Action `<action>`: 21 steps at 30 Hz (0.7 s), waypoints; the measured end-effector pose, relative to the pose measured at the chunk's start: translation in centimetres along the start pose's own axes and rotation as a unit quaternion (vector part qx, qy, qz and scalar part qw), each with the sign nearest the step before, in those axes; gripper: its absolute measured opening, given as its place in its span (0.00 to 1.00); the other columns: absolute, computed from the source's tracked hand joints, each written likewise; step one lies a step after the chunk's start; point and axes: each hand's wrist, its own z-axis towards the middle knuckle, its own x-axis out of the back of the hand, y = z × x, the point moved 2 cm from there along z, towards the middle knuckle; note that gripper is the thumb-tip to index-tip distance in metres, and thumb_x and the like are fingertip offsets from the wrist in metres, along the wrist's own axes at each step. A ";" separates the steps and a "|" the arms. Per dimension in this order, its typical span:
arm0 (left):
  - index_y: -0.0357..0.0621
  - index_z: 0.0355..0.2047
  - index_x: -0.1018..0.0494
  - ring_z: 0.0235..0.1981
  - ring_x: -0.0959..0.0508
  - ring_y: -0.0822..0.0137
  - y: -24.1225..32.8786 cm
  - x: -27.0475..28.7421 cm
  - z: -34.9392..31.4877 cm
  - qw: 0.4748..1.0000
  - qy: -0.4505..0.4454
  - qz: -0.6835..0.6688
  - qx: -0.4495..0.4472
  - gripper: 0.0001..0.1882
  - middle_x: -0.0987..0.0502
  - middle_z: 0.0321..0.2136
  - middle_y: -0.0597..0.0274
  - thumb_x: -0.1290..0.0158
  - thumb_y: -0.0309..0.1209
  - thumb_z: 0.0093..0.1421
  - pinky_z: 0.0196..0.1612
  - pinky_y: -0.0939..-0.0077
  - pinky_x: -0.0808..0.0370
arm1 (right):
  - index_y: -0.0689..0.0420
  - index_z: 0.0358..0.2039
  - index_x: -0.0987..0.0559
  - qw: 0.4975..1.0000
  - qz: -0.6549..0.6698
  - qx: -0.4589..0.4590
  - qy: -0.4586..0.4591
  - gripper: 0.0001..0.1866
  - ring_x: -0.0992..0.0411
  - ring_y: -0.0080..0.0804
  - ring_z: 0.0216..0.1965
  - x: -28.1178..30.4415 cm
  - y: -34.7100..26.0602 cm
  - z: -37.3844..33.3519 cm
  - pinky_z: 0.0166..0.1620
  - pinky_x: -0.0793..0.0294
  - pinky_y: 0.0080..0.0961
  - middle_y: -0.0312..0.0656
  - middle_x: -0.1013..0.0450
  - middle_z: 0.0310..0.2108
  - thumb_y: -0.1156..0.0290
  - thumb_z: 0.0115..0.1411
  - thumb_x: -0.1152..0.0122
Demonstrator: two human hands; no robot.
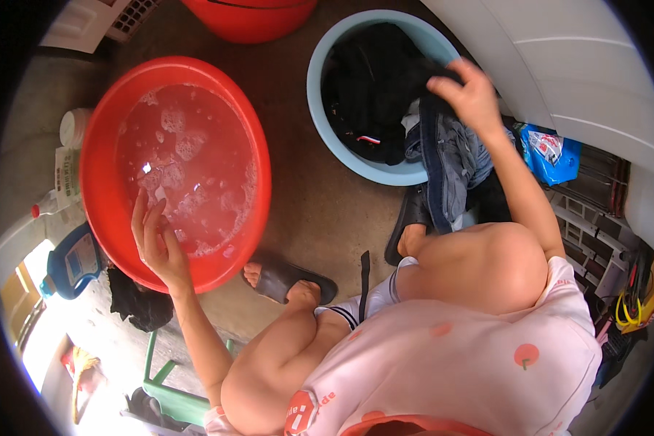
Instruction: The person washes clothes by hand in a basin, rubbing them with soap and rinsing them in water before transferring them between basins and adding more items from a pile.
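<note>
A big red basin on the left holds soapy water with patches of foam. My left hand hovers over its near rim, fingers apart and holding nothing. To the right stands a light blue basin heaped with black clothes. Grey-blue jeans hang over its near right rim toward my leg. Above the right side of that basin is my right hand, slightly blurred, with thumb and fingers spread. It is close to the black cloth; whether it touches it I cannot tell.
Another red tub stands at the far edge. A blue bottle, a white jar and a black cloth lie left of the red basin. A blue packet and a rack are at right; a green stool is lower left.
</note>
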 end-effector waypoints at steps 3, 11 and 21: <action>0.38 0.42 0.25 0.53 0.30 0.54 0.0 0.8 -0.4 1.000 -0.023 -0.002 0.020 0.19 0.31 0.52 0.52 0.59 0.15 0.52 0.53 0.67 0.31 | 0.63 0.37 0.22 0.969 0.221 0.018 0.105 0.14 0.26 0.24 0.34 2.8 -5.4 1.4 0.40 0.28 0.20 0.40 0.23 0.32 0.66 0.53 0.37; 0.38 0.40 0.25 0.51 0.29 0.52 4.8 -1.4 3.0 0.986 -0.162 -0.039 -0.030 0.16 0.29 0.50 0.50 0.56 0.14 0.54 0.51 0.67 0.30 | 0.59 0.51 0.27 0.993 -0.082 0.050 -0.072 0.29 0.37 0.46 0.57 1.1 1.4 -1.5 0.58 0.38 0.34 0.53 0.34 0.54 0.51 0.56 0.42; 0.40 0.44 0.26 0.52 0.28 0.53 6.9 -3.0 3.9 0.952 -0.290 -0.008 -0.094 0.18 0.30 0.51 0.51 0.56 0.13 0.55 0.49 0.65 0.28 | 0.49 0.64 0.47 0.922 -0.281 -0.262 -0.050 0.54 0.52 0.62 0.63 9.0 15.5 -20.7 0.56 0.38 0.48 0.56 0.51 0.64 0.51 0.40 0.29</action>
